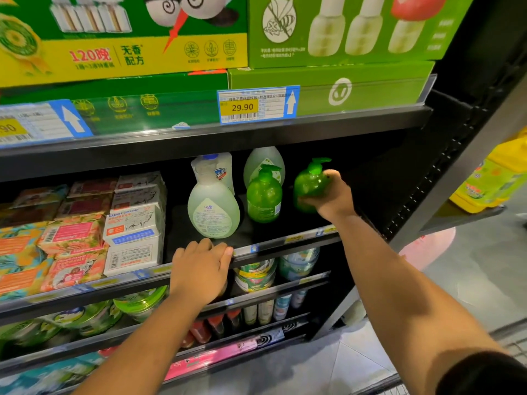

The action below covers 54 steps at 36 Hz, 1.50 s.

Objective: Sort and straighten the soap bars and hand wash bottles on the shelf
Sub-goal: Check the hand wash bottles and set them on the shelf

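— Black steel shelving (285,132) fills the view, with grey tiled floor (470,280) off to the right. How much room is on the soap shelf?
— Most at its right end: bare dark board runs from the bottles to the perforated side panel (427,181). The upper shelf's lip, carrying a 29.90 price tag (242,106), hangs close over the pump heads.
— Hands?
— The right hand (330,198) grips a tilted green pump bottle (309,186) round its body; I cannot tell if its base touches the board. The left hand (199,269) rests on the front rail (285,240), fingers bent over its lip.
— Everything else?
— Another green bottle (263,198) stands upright just left, then a pale bottle (213,212), with 2 more bottles behind. Boxed soap bars (134,232) are stacked at the left, across a bare gap.
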{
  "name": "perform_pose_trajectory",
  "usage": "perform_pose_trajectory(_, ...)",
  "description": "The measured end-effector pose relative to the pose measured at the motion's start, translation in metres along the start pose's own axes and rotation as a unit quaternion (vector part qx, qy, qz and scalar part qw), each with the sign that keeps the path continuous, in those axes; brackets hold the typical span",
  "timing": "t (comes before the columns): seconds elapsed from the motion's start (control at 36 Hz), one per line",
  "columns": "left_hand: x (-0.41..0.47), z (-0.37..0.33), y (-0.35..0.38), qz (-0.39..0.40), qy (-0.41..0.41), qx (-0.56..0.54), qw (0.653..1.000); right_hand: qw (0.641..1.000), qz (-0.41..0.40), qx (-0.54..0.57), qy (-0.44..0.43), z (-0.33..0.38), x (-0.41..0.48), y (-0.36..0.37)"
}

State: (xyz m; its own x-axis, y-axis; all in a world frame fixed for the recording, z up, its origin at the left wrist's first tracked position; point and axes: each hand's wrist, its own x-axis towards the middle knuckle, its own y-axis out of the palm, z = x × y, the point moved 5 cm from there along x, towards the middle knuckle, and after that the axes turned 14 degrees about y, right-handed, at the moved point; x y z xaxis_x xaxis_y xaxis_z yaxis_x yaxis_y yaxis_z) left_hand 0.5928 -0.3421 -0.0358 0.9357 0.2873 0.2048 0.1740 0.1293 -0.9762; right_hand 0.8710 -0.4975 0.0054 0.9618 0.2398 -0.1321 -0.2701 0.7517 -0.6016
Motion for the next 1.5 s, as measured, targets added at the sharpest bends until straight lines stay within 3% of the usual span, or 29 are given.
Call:
perform_pose_trajectory(0.19, 0.0, 0.0, 0.0, -0.008, 0.001, 0.004, 1.0, 0.995, 0.023, 0.088, -0.032, 0.003, -0.05, -0.024)
perform_pose_trajectory(0.33, -0.001, -0.001, -0.001, -0.008, -0.026, -0.022, 0.999, 0.955, 0.072, 0.272, -0.09, -0.001, -0.113, -0.042)
perform_pose_trajectory(0.44, -0.005, 0.001, -0.01, -0.03, -0.058, -0.142, 0.988, 0.895, 0.208, 0.394, -0.002, -0.023, -0.151, -0.021)
perform_pose_trajectory(0.53, -0.017, -0.012, -0.035, -0.109, -0.049, -0.24, 0.963, 0.874, 0.291, 0.38, 0.086, -0.046, -0.174, 0.002)
perform_pose_trajectory(0.61, -0.034, -0.045, -0.063, -0.101, -0.061, -0.426, 0.897, 0.875, 0.324, 0.337, 0.13, -0.059, -0.196, 0.018)
perform_pose_trajectory(0.69, -0.05, -0.079, -0.07, -0.009, -0.125, -0.614, 0.78, 0.858, 0.339, 0.35, 0.163, -0.057, -0.214, 0.023)
perform_pose_trajectory(0.81, -0.061, -0.088, -0.073, 0.011, -0.139, -0.652, 0.746, 0.864, 0.344, 0.309, 0.199, -0.049, -0.224, 0.012)
perform_pose_trajectory(0.92, -0.064, -0.09, -0.072, 0.002, -0.185, -0.781, 0.597, 0.873, 0.37, 0.277, 0.154, -0.038, -0.226, -0.009)
perform_pose_trajectory(1.08, -0.067, -0.086, -0.083, -0.106, -0.197, -0.824, 0.52, 0.899, 0.334, 0.264, 0.105, -0.031, -0.234, -0.019)
perform_pose_trajectory(1.22, -0.07, -0.087, -0.087, -0.112, -0.19, -0.829, 0.514, 0.865, 0.356, 0.335, 0.111, -0.021, -0.253, -0.018)
perform_pose_trajectory(1.33, -0.069, -0.084, -0.091, -0.078, -0.173, -0.789, 0.585, 0.892, 0.282, 0.344, 0.084, -0.017, -0.252, -0.031)
perform_pose_trajectory(1.5, -0.072, -0.084, -0.104, -0.082, -0.159, -0.831, 0.527, 0.92, 0.268, 0.283, 0.05, -0.012, -0.252, -0.046)
